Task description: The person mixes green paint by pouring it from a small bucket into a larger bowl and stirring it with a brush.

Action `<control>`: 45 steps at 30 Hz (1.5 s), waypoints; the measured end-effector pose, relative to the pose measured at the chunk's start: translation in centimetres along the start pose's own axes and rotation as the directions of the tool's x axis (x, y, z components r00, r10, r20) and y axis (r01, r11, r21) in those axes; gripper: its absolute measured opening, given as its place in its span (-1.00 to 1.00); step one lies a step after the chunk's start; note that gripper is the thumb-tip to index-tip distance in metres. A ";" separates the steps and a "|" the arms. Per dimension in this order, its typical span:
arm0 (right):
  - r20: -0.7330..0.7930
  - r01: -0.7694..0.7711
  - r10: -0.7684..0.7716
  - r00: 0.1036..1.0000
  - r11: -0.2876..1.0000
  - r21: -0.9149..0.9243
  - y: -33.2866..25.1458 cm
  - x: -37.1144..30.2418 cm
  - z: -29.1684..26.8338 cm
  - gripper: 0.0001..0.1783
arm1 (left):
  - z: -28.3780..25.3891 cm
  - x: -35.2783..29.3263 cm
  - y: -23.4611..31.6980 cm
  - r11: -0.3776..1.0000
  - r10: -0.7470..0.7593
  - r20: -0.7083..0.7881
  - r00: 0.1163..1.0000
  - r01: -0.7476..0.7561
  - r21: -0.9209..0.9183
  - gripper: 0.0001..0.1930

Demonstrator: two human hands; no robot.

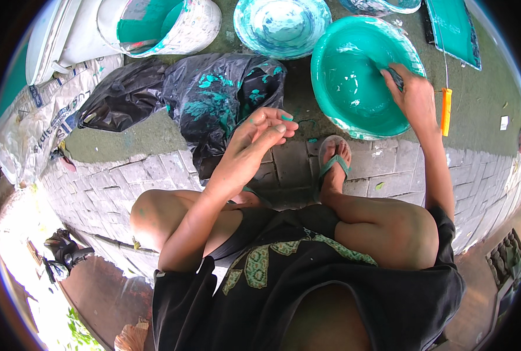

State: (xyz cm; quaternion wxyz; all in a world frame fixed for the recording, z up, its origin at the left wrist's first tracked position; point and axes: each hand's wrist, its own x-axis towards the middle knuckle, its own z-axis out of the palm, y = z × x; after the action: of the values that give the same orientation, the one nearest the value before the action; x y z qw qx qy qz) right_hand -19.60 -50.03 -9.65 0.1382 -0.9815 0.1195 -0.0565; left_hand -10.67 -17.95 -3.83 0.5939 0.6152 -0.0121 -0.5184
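Observation:
My right hand [417,98] reaches over the right rim of a wide basin [324,96] of thick green paint [354,105]. Its fingers are closed round a short dark handle [396,78], whose other end dips into the paint, so I cannot make out the tool's kind. My left hand [256,139] hangs in the air above the paving, left of the basin. Its fingers are loosely curled and apart, with nothing held, and green paint marks a fingertip. Behind that hand lies a black plastic bag [181,88] smeared with green.
A paint-stained white bucket [205,26] with green inside lies at the far left. Another basin [282,26], streaked blue and white, stands behind. At right are a green-coated tray [456,32] and an orange-handled tool [446,111]. A printed sack [29,126] lies left; my sandalled foot [334,161] is near the basin.

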 end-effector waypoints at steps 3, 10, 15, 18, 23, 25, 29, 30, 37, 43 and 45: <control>0.085 -0.138 0.134 0.987 0.990 0.035 -0.5 -0.7 -0.8 -0.70 | 0.0 -0.1 0.1 1.000 0.000 0.000 1.000 0.000 0.005 -0.68; 0.240 -0.217 0.153 0.958 0.939 0.266 -0.7 -1.5 -0.9 -0.69 | 0.1 -0.2 0.2 1.000 0.001 0.013 1.000 -0.001 0.010 -0.68; 0.201 -0.227 0.137 0.970 0.807 0.545 -0.2 -0.8 -1.6 -0.68 | 0.2 -0.3 0.2 1.000 0.002 0.006 1.000 -0.002 0.007 -0.68; 0.169 -0.251 0.195 0.966 0.860 0.443 -1.2 -0.1 -3.3 -0.70 | 0.2 -0.2 0.2 1.000 0.005 0.005 1.000 -0.005 0.013 -0.68; 0.016 -0.108 0.106 0.994 0.981 0.163 -2.1 0.9 -4.5 -0.70 | 0.2 0.0 0.2 1.000 0.007 0.001 1.000 -0.007 0.025 -0.68; -0.009 -0.031 0.031 0.999 0.997 0.073 -0.9 1.1 -3.3 -0.71 | 0.2 0.0 0.1 1.000 0.000 0.003 1.000 0.000 0.023 -0.67; 0.088 0.033 -0.039 0.995 0.997 0.066 0.5 -0.1 -0.2 -0.73 | 0.3 0.0 0.2 1.000 -0.002 0.006 1.000 0.002 0.006 -0.67; 0.135 0.013 -0.024 0.991 0.997 0.079 0.2 -0.3 -0.1 -0.74 | 0.2 0.0 0.2 1.000 -0.003 0.004 1.000 0.003 0.008 -0.67; 0.262 -0.069 0.012 0.965 0.975 0.210 -2.0 -0.7 -1.3 -0.77 | -0.1 0.1 0.1 1.000 -0.009 0.005 1.000 0.009 -0.002 -0.67; 0.299 -0.162 0.031 0.954 0.890 0.426 -2.1 -0.9 -2.9 -0.76 | 0.0 -0.1 0.1 1.000 -0.010 0.003 1.000 0.010 -0.007 -0.67; 0.264 -0.174 0.056 0.963 0.877 0.449 -1.7 -0.6 -3.2 -0.76 | 0.1 -0.1 0.1 1.000 -0.009 0.002 1.000 0.009 -0.002 -0.67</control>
State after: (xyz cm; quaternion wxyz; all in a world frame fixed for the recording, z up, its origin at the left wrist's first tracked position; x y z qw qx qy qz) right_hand -20.22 -49.11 -6.16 0.3874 -0.9096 0.1432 0.0451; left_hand -10.67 -18.00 -3.68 0.5923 0.6141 -0.0096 -0.5216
